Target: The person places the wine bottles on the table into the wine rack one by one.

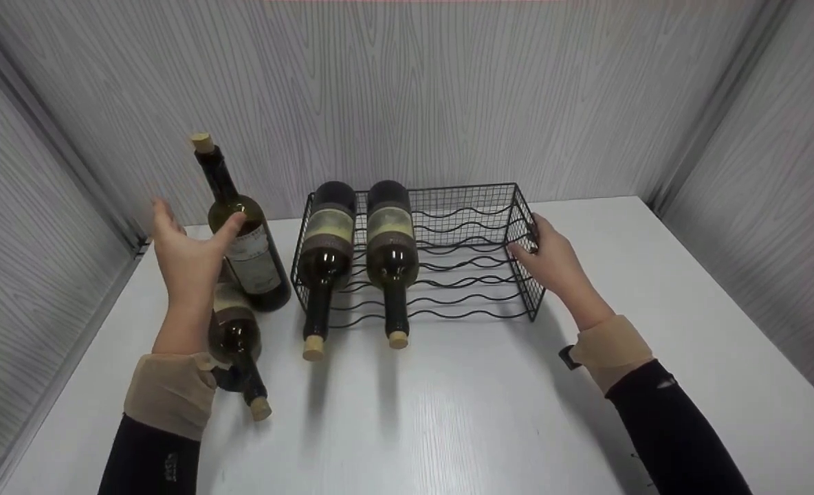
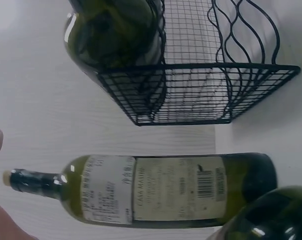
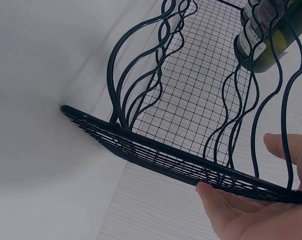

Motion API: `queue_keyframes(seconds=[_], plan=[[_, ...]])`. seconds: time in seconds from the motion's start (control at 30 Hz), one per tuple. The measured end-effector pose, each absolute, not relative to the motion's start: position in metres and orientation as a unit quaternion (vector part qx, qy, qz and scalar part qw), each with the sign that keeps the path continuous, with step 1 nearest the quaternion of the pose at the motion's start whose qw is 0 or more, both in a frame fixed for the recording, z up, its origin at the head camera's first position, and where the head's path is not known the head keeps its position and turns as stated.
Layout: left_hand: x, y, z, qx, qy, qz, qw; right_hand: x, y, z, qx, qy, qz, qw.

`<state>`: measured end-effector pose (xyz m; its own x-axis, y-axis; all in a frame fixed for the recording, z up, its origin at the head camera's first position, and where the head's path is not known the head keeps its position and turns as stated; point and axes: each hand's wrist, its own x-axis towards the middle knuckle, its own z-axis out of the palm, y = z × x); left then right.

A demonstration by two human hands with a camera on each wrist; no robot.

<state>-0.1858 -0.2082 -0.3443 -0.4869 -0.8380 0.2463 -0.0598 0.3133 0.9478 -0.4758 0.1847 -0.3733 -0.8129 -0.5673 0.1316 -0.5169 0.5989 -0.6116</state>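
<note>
Beside your spread left hand (image 1: 188, 265) stands a corked glass bottle (image 1: 250, 258).
Its barcoded label (image 2: 180, 187) shows "CASA"; your right hand (image 1: 558, 265) grips a wavy black wire rack (image 3: 163, 151).

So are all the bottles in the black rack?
No: two bottles lie in the rack, but one standing bottle and one lying bottle are on the table beside it.

— Where is the rack (image 1: 463, 267) set?
— On the counter (image 1: 448, 412), before the wall (image 1: 379, 89); two bottles (image 1: 328, 240) (image 1: 392, 237) are laid in its left half.
— And left of it?
— An upright bottle (image 1: 252, 254) is placed, a lying bottle (image 1: 234, 331) before that.
</note>
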Motion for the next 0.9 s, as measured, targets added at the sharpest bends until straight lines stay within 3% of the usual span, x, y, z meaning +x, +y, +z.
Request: queue_keyframes(seconds=[0.57,0.9], plan=[[-0.211,-0.226,-0.366,0.403,-0.727,-0.468,0.3,-0.478,0.182,-0.37,-0.309,0.891,-0.331,0.036],[-0.238,-0.218,-0.369,0.404,-0.708,-0.496,0.298,-0.482,0.195,-0.367,-0.301,0.89,-0.34,0.039]])
